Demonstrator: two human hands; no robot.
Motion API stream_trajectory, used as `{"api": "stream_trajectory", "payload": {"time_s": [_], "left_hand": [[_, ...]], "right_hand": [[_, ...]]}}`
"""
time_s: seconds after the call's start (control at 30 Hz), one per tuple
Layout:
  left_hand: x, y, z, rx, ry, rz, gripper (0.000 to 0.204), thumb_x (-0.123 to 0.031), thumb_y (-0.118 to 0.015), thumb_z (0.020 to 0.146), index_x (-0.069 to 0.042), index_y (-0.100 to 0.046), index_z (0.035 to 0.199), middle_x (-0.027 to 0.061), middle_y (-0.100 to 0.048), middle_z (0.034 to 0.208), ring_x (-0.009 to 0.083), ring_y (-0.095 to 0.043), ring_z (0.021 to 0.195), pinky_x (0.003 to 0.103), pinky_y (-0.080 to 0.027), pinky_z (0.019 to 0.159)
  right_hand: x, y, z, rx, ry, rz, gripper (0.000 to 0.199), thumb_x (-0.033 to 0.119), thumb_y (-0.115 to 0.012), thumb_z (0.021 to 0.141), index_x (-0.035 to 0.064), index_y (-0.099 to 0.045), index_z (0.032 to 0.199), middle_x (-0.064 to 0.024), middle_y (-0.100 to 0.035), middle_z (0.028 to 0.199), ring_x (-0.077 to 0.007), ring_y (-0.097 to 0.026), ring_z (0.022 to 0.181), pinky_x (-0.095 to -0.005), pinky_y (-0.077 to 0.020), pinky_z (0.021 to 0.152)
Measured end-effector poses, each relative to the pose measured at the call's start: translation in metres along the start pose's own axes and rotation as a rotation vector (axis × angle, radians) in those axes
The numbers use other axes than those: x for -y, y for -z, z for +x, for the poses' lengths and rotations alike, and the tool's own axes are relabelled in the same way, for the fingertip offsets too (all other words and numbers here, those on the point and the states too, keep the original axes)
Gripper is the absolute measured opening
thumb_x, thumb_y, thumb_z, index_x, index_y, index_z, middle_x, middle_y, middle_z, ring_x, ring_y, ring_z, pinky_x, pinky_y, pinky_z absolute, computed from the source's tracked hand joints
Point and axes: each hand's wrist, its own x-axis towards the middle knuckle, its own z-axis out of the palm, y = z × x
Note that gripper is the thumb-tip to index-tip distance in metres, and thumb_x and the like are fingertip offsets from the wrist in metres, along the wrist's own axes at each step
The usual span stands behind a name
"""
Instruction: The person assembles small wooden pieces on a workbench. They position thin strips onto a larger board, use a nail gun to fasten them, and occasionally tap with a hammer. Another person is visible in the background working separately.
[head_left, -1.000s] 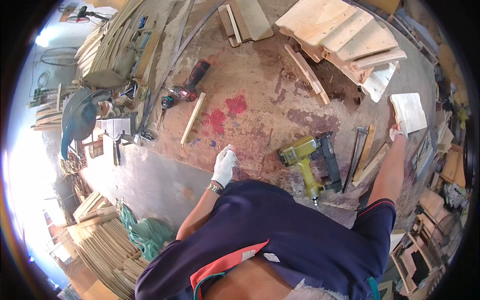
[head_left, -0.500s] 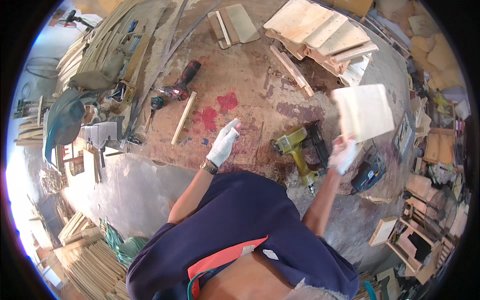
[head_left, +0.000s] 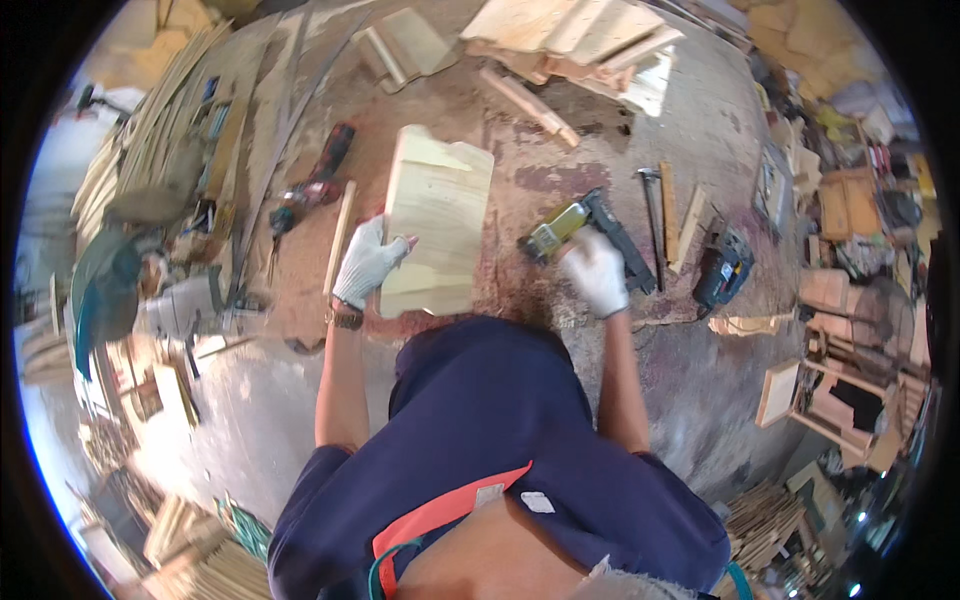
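My left hand (head_left: 372, 262), in a white fingertip-free glove, grips the left edge of a pale wooden board (head_left: 440, 215) with wavy-cut ends. The board lies at or just above the worn worktable, in front of me. My right hand (head_left: 597, 275), gloved too and a little blurred, is closed over the handle of a yellow and black nail gun (head_left: 557, 232). The hand hides most of that handle. The gun's black magazine (head_left: 622, 245) shows beyond my knuckles. Left of the board, a narrow wooden strip (head_left: 341, 235) lies beside my left hand.
A red and black cordless drill (head_left: 325, 175) lies at left, near a teal circular saw (head_left: 105, 290). Stacked shaped boards (head_left: 570, 35) stand at the far side. To the right are a hammer (head_left: 654, 220), wood strips (head_left: 688, 230) and a dark jigsaw-like power tool (head_left: 722, 270).
The board has gone from my right hand to my left and moved leftward to the table's middle. My right hand has come down onto the nail gun. The whole view has shifted.
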Motion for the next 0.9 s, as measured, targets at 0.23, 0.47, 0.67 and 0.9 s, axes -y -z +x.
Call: {"api": "stream_trajectory", "payload": {"time_s": [0.23, 0.47, 0.67, 0.9], "left_hand": [[0.018, -0.003, -0.06, -0.282, -0.295, 0.935, 0.039, -0.019, -0.074, 0.076, -0.016, -0.071, 0.115, 0.0113, -0.072, 0.088, 0.0322, -0.07, 0.083, 0.046, -0.055, 0.074], [0.097, -0.055, -0.09, -0.409, -0.385, 0.998, 0.044, -0.009, -0.072, 0.066, -0.01, -0.063, 0.109, 0.0066, -0.064, 0.102, 0.0295, -0.062, 0.098, 0.043, -0.053, 0.082], [0.11, -0.074, -0.101, -0.448, -0.336, 0.967, 0.045, -0.013, -0.078, 0.064, -0.009, -0.063, 0.106, 0.0066, -0.063, 0.101, 0.0293, -0.06, 0.098, 0.043, -0.052, 0.086], [0.058, -0.04, -0.077, -0.544, -0.393, 0.868, 0.03, -0.017, -0.077, 0.072, -0.009, -0.062, 0.097, 0.0091, -0.062, 0.091, 0.0312, -0.061, 0.091, 0.045, -0.05, 0.081]], "right_hand": [[-0.168, 0.053, 0.071, -0.239, -0.457, -0.827, 0.05, 0.047, -0.061, 0.086, 0.001, -0.07, 0.103, -0.0298, -0.07, 0.096, -0.048, -0.068, 0.092, -0.0563, -0.0534, 0.085], [-0.237, 0.054, 0.074, -0.166, -0.372, -0.926, 0.035, 0.034, -0.061, 0.087, 0.0034, -0.067, 0.102, -0.026, -0.07, 0.096, -0.0441, -0.07, 0.09, -0.0544, -0.0553, 0.08], [-0.25, 0.079, 0.094, 0.114, -0.348, -0.84, 0.032, 0.032, -0.062, 0.088, 0.0025, -0.069, 0.099, -0.027, -0.071, 0.094, -0.0464, -0.068, 0.091, -0.0545, -0.0532, 0.083], [-0.129, 0.07, 0.095, 0.092, -0.256, -0.105, 0.021, 0.022, -0.061, 0.096, 0.0026, -0.06, 0.105, -0.0126, -0.068, 0.079, -0.0233, -0.067, 0.07, -0.0379, -0.0537, 0.059]]}}
